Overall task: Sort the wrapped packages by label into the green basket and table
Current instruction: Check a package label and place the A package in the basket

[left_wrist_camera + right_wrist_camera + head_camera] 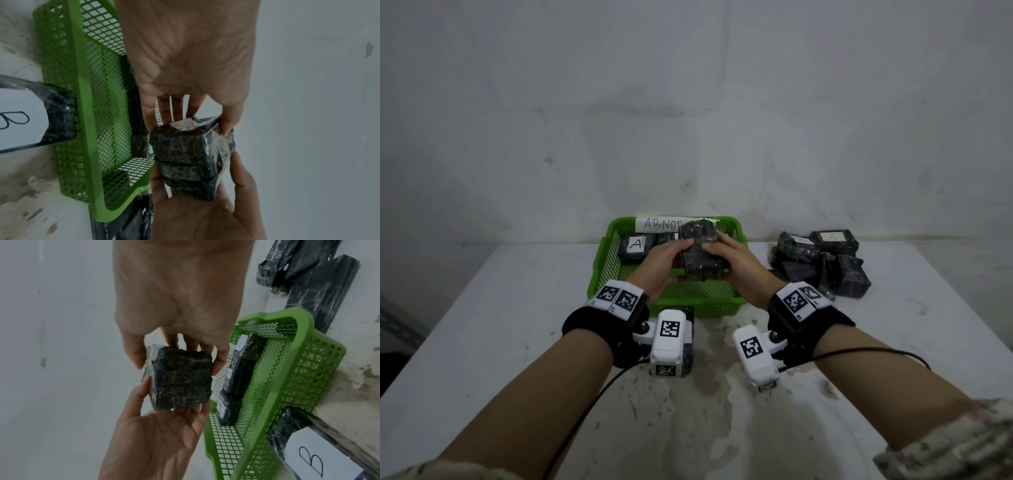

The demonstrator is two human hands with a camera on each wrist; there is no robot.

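1. We've got one wrapped package (700,251) up in both hands, held above the green basket (606,263), and by our read we're in the checking step: turning it to find its label before deciding where it goes.
2. Left hand (666,258) has thumb and fingers wrapped round the left side of the package; right hand (729,260) clasps the other side the same way. Both grips are firm on it, nothing loose.
3. The package itself: a dark, blocky bundle under shiny, crinkled clear film. In the left wrist view a pale patch shows at its far end, but we can't read any letter on it.
4. Next move, as we judge it: rotate until the label faces us, then either drop it in the basket or set it on the table (500,325).
5. The basket carries an "ABNOR…" sign (659,224) and already holds a package marked A (635,248).
6. A package marked B (312,457) lies on the table just beside the basket's near wall, and the unsorted pile (822,262) waits to the right.
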